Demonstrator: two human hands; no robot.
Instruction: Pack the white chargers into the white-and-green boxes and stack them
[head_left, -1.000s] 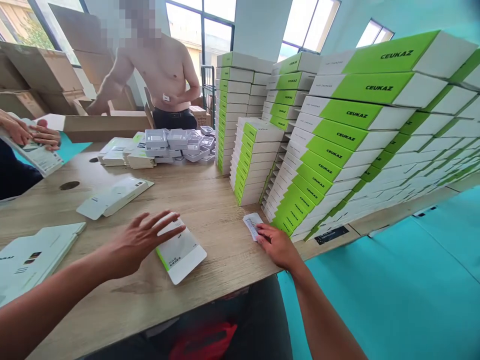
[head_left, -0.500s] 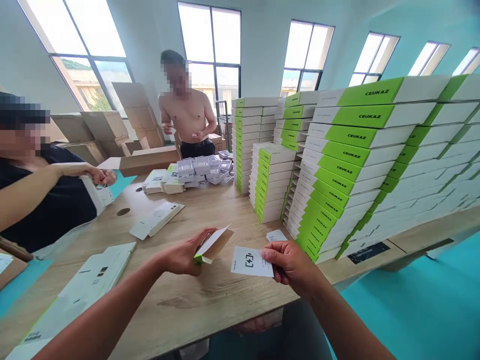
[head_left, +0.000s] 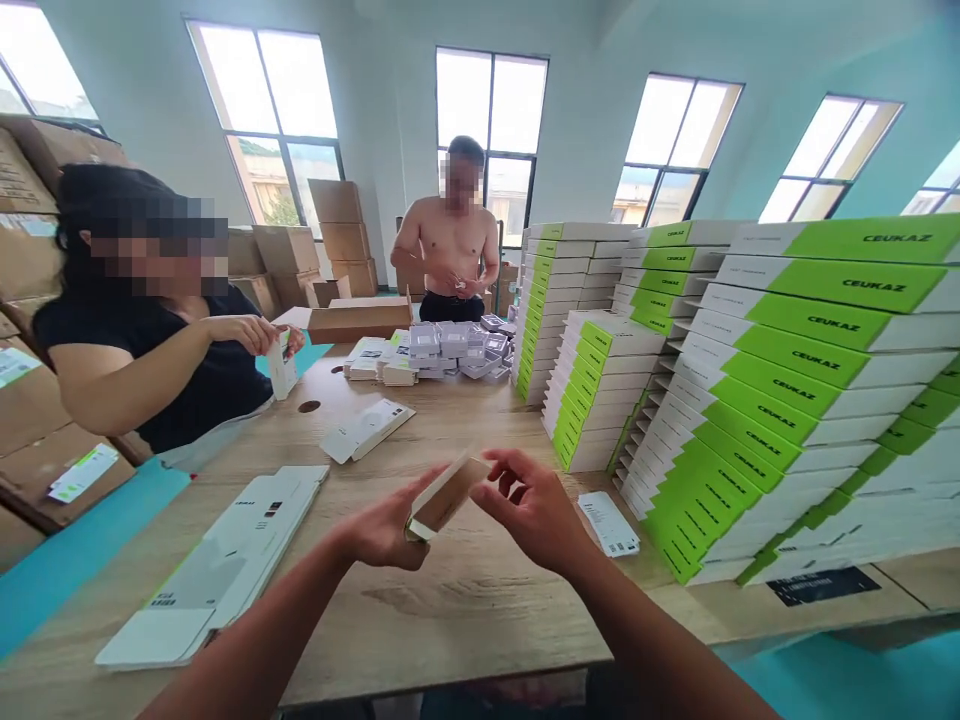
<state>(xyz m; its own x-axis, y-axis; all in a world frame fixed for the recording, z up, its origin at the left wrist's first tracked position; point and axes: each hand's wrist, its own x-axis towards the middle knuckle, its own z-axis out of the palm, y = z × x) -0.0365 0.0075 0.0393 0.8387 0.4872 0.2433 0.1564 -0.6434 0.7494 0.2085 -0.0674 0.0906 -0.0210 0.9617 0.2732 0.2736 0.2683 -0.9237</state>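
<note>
My left hand is wrapped round a small white-and-green carton, tilted above the table. Its brown inner side faces me, and the open end points right. My right hand is at that open end, thumb and forefinger bent and apart beside the carton's edge; I cannot tell whether they touch it. No card shows in the fingers. Close to my right wrist, white printed cards lie on the table. Flattened cartons lie to the left of my left forearm.
Tall stacks of CEUKAZ boxes line the right. Farther back are clear plastic trays, carton stacks and a flat carton. One person at the left handles a carton; another stands behind the table.
My right hand has moved left to the carton's open end, and the white card it held is out of sight. The view has swung left. The person at the left now holds a carton upright.
</note>
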